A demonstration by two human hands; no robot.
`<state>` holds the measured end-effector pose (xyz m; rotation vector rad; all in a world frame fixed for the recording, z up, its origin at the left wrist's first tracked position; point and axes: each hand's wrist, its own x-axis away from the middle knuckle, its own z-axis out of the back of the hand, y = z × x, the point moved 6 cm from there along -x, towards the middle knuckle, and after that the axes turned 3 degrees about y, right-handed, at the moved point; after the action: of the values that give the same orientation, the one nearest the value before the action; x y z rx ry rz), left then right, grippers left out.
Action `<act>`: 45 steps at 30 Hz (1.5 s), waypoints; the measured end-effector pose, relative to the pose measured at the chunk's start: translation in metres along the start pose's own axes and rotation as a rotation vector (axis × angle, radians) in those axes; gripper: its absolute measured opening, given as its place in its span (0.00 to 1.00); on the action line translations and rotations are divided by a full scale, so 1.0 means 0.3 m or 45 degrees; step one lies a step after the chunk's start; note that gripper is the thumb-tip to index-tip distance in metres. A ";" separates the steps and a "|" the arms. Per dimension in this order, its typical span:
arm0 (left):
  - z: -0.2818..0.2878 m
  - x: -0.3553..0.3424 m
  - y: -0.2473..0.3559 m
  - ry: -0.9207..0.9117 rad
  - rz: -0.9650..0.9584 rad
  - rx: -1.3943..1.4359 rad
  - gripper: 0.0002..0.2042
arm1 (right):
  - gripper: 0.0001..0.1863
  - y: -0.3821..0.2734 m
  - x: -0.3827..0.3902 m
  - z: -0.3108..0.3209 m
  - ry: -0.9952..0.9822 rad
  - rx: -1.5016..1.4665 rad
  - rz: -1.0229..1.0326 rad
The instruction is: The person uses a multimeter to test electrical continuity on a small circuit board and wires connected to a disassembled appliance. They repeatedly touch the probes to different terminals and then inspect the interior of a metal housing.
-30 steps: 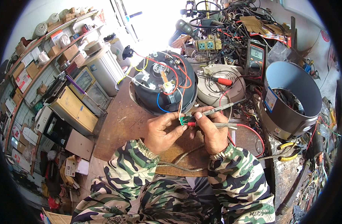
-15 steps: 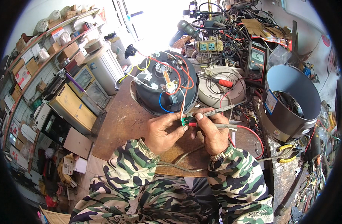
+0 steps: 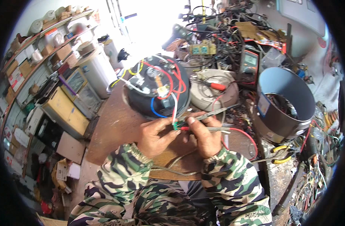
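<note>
My left hand (image 3: 156, 137) is closed, pinching a small green circuit board (image 3: 175, 125) between thumb and fingertips. White and red wires run up from the board toward a dark, round appliance base (image 3: 140, 96), which lies with its wiring exposed. My right hand (image 3: 207, 135) is closed around two slim, grey-handled test probes. The lower test probe (image 3: 214, 129) has a red front end, close against the board, and a red lead trails from its back. The upper test probe (image 3: 217, 111) slants up to the right; its tip is hard to make out.
A multimeter (image 3: 249, 62) stands at the back right, beside a beige round housing (image 3: 214, 94). Right of it is a grey, open-topped pot shell (image 3: 285, 101). Yellow-handled pliers (image 3: 281, 154) lie near tangled wires. Loaded shelves (image 3: 48, 41) line the left wall.
The whole view has shifted, so the scene sits further left in the picture. My hands keep the same hold on the board and probes.
</note>
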<state>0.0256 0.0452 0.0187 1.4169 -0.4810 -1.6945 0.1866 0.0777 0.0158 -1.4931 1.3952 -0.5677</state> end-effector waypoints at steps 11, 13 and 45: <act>0.007 0.008 -0.012 -0.067 0.006 0.055 0.14 | 0.11 0.034 -0.009 0.004 -0.062 -0.071 -0.056; 0.008 0.011 -0.014 -0.061 0.017 0.065 0.14 | 0.11 0.032 -0.003 0.003 -0.045 -0.065 -0.073; 0.009 -0.006 0.027 -0.007 -0.075 -0.042 0.15 | 0.11 0.003 -0.002 -0.011 0.040 -0.039 -0.021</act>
<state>0.0259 0.0415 0.0268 1.4157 -0.4162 -1.7462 0.1831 0.0772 0.0165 -1.5271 1.4227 -0.5845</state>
